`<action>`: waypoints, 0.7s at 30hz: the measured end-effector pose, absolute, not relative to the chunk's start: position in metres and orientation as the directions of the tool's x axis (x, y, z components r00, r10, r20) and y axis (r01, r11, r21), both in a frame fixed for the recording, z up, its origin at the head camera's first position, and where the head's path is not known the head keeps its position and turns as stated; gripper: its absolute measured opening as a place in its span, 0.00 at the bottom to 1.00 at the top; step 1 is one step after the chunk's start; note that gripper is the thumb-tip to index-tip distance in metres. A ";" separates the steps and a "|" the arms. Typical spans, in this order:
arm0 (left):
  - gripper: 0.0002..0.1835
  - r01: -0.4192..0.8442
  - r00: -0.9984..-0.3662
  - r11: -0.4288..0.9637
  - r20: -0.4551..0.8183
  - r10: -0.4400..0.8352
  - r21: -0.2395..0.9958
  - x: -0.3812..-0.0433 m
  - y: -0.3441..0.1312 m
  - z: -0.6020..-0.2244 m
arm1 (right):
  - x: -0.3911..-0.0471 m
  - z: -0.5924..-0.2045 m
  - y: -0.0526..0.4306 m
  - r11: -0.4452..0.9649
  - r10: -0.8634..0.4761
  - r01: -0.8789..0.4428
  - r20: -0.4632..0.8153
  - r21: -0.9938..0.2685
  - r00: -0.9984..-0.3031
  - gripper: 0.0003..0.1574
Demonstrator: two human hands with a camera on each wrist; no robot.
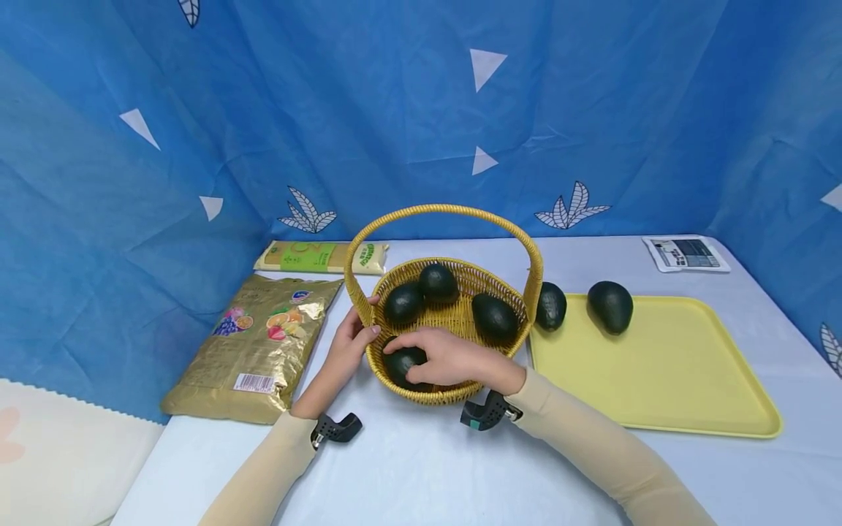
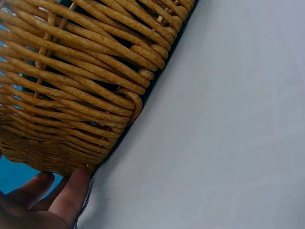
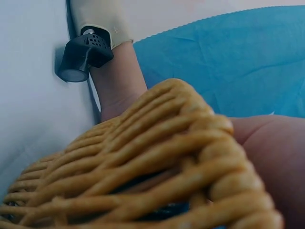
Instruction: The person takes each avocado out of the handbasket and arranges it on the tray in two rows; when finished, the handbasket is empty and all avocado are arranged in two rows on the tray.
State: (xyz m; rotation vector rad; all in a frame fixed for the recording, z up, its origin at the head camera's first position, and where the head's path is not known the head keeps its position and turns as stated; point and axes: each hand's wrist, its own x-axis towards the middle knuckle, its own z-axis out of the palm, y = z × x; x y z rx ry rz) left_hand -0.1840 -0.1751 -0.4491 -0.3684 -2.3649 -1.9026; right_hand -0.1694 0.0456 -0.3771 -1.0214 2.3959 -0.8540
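From the basket's centre, the person's right hand [image 1: 444, 356] enters at five o'clock, thumb and fingers closed about the near avocado [image 1: 399, 361], which lies inside at eight o'clock. The left hand [image 1: 350, 340] grips the wicker basket [image 1: 434, 398] at nine o'clock, thumb and fingers about the handle's foot, probably to keep it from sliding. The curved wall seems to keep three more avocados [image 1: 495, 319] gathered inside, at ten, twelve and three. Beside it at three, the yellow tray [image 1: 664, 365] bears two loose avocados [image 1: 610, 307], at its own ten and eleven.

Open room lies at six o'clock, over white cloth [image 1: 401, 467] between the sleeves. The arched handle [image 1: 444, 209] spans nine to three, leaving its near side for the reaching arm. The gold bag [image 1: 263, 343] crowds nine o'clock, the slim packet [image 1: 305, 257] ten; the blue curtain [image 1: 421, 124] closes off twelve.
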 end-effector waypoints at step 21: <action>0.29 0.207 -0.974 0.185 0.184 0.131 0.961 -0.184 -0.176 -0.450 | -0.166 -0.382 0.044 0.536 -0.744 -0.530 -0.073 -0.657 -0.664 0.27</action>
